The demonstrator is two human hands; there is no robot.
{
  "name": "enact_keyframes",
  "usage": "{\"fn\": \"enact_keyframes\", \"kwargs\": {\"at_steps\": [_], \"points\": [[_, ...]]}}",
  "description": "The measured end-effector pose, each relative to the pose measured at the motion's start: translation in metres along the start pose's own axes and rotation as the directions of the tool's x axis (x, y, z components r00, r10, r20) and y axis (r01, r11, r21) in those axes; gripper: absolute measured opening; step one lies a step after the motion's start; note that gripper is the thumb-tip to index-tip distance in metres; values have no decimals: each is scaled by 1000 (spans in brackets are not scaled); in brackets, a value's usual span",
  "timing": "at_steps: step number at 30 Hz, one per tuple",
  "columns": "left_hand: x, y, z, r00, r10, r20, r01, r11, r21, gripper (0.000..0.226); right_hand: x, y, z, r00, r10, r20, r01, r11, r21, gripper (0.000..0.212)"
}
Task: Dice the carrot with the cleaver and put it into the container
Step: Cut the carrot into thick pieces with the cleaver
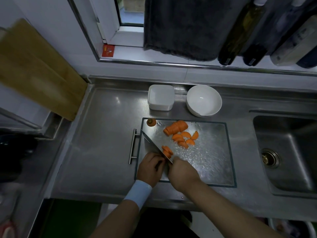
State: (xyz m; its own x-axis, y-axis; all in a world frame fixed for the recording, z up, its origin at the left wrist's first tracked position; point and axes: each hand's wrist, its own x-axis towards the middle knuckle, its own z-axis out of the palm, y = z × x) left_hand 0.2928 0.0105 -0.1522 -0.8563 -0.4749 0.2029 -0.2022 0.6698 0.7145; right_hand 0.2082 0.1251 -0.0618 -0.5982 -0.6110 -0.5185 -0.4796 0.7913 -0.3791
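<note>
Task thing: carrot [176,128], all of it cut and lying on the steel board [209,152] in its far-left half; none in the container [160,107] yet
Carrot groups: three, plus one carrot top [151,122] at the board's far-left corner
Sliced block: one [176,128], slices packed together, near the far edge
Half-moons: about six [184,140], loose, mid-board; they overlap, so the count is unsure
Small stack: one [167,151], tight against the cleaver's blade face
Handling, judged: pieces light, stiff, damp; likely to skid and roll on the wet dimpled steel; best pinned from above with tucked fingertips, then scooped on the flat of the blade
Cleaver: one [152,143]; looks heavy, broad and slick; take it by the handle only; edge down on the board, blade running from the left edge toward the near edge
Left hand [150,169]: fist wrapped round the cleaver handle, by the near-left corner
Right hand [183,173]: back up, fingers bent under, tips at the stack's near end; whether they press carrot or blade, cannot tell
Container: one, white, square, empty; on the counter [103,134] just beyond the board's far edge
Bowl: one [204,100], white, empty, just beside the container
</note>
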Motion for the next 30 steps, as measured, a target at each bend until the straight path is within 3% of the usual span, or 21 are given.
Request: {"fn": "enact_keyframes", "kwargs": {"at_steps": [6,10,25,30], "points": [[-4,0,-3,998,56,3,-56,998,16,11,5,-5,-4,1000,-13,4,13,1000,4,20],[-4,0,-3,999,30,-10,-30,999,14,10,-9,8,0,999,53,-12,-53,998,36,10],[-2,-8,-2,999,13,-50,-13,1000,-14,12,-48,13,-15,994,102,-47,-102,995,8,19],[-1,-8,-2,999,18,-42,-19,1000,-18,14,-50,9,-18,991,131,-1,-131,990,-50,6]]}}
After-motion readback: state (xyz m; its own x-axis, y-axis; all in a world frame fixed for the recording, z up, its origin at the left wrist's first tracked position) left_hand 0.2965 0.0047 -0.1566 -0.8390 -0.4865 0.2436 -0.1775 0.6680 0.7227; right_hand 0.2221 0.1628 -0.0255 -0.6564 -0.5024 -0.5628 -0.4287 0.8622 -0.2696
